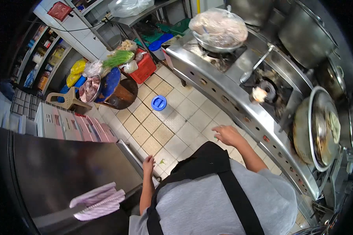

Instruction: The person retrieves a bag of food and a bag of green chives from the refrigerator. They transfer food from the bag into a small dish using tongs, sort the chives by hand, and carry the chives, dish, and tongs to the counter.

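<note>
My right hand hangs over the tiled floor beside the stove, fingers loosely spread with nothing in them. My left hand is lower, close to the dark fridge-like cabinet. It looks empty, with its fingers loosely bent and partly turned from view. Neither hand touches anything. Ahead on the floor stands a small container with a blue lid. The steel stove runs along my right side, holding a metal ladle and a large bagged pale mass on a pan.
Large pots and a wide metal basin crowd the stove. A bowl of raw meat, green onions, a red crate and a plastic chair stand ahead left. A striped cloth hangs on the cabinet.
</note>
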{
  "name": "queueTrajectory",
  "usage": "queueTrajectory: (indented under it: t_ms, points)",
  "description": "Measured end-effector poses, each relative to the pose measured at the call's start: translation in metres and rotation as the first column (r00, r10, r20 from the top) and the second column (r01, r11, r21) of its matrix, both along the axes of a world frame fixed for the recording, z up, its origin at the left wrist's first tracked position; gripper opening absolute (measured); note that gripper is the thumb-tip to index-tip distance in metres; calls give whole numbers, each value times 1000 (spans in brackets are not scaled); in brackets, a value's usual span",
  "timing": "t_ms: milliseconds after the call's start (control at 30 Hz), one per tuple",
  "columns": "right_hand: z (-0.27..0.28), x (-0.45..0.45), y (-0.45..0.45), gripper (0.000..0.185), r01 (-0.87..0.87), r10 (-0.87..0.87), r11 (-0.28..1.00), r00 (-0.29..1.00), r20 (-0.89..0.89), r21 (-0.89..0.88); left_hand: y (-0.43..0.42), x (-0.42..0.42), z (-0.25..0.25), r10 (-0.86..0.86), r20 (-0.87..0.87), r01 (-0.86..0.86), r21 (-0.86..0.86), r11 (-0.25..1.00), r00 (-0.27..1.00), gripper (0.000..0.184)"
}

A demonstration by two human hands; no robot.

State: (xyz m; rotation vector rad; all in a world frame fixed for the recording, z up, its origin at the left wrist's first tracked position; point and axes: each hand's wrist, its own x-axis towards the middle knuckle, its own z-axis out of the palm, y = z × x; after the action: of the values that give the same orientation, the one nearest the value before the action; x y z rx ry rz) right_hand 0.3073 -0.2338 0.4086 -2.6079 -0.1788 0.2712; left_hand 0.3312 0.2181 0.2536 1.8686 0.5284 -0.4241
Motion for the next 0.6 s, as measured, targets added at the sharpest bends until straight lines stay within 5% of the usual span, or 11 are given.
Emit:
queueTrajectory:
  t_ms: [167, 267, 333, 600]
  points:
    - [-7, 54, -16, 29, 135, -136, 991, 981, -139, -17, -95, 166, 8, -363, 141, 366, 9, 931, 921, 35]
    - [-7, 114, -25, 29, 147, -142, 989, 982, -123, 33, -139, 224, 26, -576, 178, 550, 178, 816, 798, 36]
    - [8, 163, -25, 29, 124, -122, 991, 991, -51, 53, -149, 255, 32, -711, 0, 683, 279, 675, 703, 36]
    - [28, 312, -22, 29, -25, 24, 994, 1000, 13, 107, -100, 338, -28, -587, -103, 591, 260, 764, 803, 35]
